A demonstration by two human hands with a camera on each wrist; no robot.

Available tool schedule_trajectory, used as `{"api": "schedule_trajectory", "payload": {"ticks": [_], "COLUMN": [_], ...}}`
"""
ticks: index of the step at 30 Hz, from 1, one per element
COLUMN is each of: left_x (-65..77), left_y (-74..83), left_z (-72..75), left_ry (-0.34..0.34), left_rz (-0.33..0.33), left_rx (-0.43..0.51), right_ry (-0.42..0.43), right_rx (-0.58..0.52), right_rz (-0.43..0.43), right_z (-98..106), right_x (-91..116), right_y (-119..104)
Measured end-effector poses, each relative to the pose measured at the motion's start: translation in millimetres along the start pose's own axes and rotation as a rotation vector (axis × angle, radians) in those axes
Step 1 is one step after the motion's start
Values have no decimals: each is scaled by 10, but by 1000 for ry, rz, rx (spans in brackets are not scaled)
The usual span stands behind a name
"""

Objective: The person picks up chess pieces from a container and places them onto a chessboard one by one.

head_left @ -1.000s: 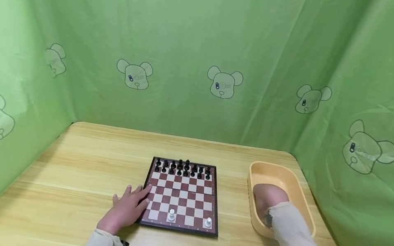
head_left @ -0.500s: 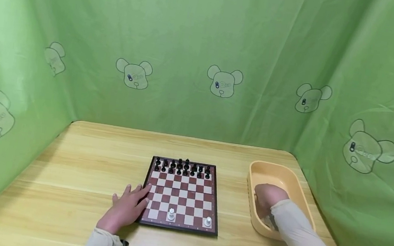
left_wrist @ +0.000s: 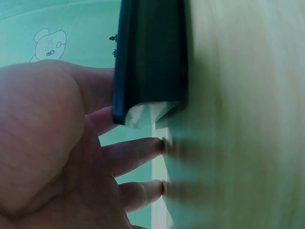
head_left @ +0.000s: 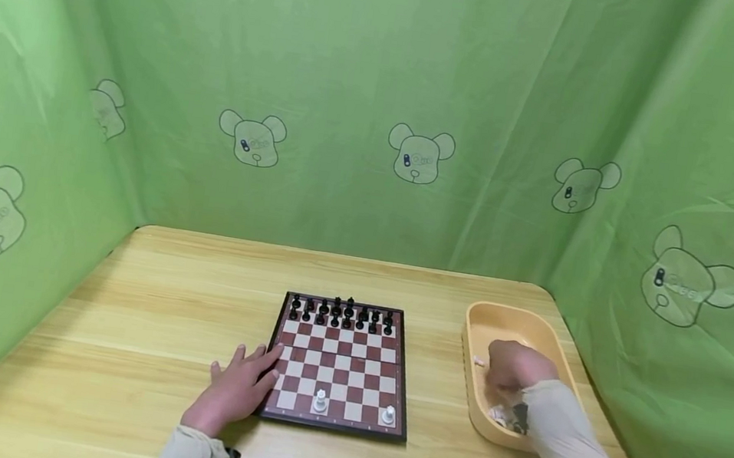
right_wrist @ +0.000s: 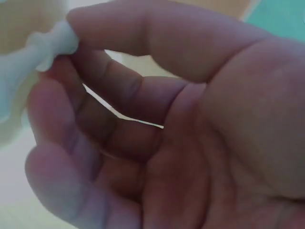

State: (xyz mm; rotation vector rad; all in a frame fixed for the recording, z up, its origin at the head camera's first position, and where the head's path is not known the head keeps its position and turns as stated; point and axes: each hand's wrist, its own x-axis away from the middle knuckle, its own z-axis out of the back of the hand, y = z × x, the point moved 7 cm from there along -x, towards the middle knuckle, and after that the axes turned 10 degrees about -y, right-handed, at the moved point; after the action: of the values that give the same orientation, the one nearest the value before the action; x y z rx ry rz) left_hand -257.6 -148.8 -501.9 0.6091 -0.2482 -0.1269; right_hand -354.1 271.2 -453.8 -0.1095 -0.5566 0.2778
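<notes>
The right hand (head_left: 519, 367) is inside the orange plastic basket, and in the right wrist view its thumb and fingertips pinch a white chess piece (right_wrist: 47, 50). The chessboard (head_left: 326, 359) lies on the table with two rows of black chess pieces (head_left: 347, 322) along its far side. On its near row stand a taller white piece (head_left: 319, 402) and a short white rook (head_left: 388, 415). With fingers spread, the left hand (head_left: 234, 391) rests at the board's left edge. The left wrist view shows the board's dark side (left_wrist: 151, 52) beside that hand, two fingertips down at the tabletop.
The orange basket (head_left: 467, 389) stands right of the board. White pieces (head_left: 501, 415) lie in its near end, and a small one (head_left: 479, 361) near its left wall. Green curtains (head_left: 328, 208) enclose the wooden table (head_left: 139, 323) at the back and sides.
The right hand has shifted slightly right and up in the basket, uncovering white pieces near its left wall and near end. The left hand and the board pieces stay put.
</notes>
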Motion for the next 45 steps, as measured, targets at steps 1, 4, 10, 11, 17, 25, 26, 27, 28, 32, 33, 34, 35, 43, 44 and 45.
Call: {"api": "schedule_trajectory", "payload": {"ticks": [1,4,10,11,17,25,26,27,28,32,33,34,35,43,44,45], "left_x": [0,4,2,0,-9,-11,-11,-11,-11,-9,-7,-5,-4,0,0,1], "left_y": [-4,-12,-19,-20,-22,-16,-16,-16,-16,-13,-12,-11,-10,-4,-3,-1], "left_z": [0,4,1,-1,-4,-8,-7,-6,-5,0,1,4,6,12,12,13], "left_ry": [-1,-3,-5,-5,-2,2,2,1,0,-3,-5,-6,-7,-12,-12,-12], "left_rz": [0,2,2,2,3,0,1,2,3,6,6,6,5,4,4,3], "left_rx": [0,5,6,5,-1,5,4,4,3,4,4,7,8,12,13,15], "right_ry": [1,1,91,117,264,441,467,497,533,681,728,779,830,1134,1146,1155], "right_rx": [-26,-127,-220,-227,-237,-280,-284,-280,-270,-253,-247,-237,-223,-148,-147,-148], "right_rz": [1,-15,41,54,120,185,193,201,211,273,303,338,376,656,670,677], "right_z": [26,109,245,259,314,421,450,485,523,646,670,692,711,755,755,755], "right_x": [3,47,166,180,228,286,305,332,364,510,551,590,625,840,853,865], "right_y": [16,70,86,88,93,26,-6,-43,-89,-312,-375,-443,-508,-877,-901,-920]}}
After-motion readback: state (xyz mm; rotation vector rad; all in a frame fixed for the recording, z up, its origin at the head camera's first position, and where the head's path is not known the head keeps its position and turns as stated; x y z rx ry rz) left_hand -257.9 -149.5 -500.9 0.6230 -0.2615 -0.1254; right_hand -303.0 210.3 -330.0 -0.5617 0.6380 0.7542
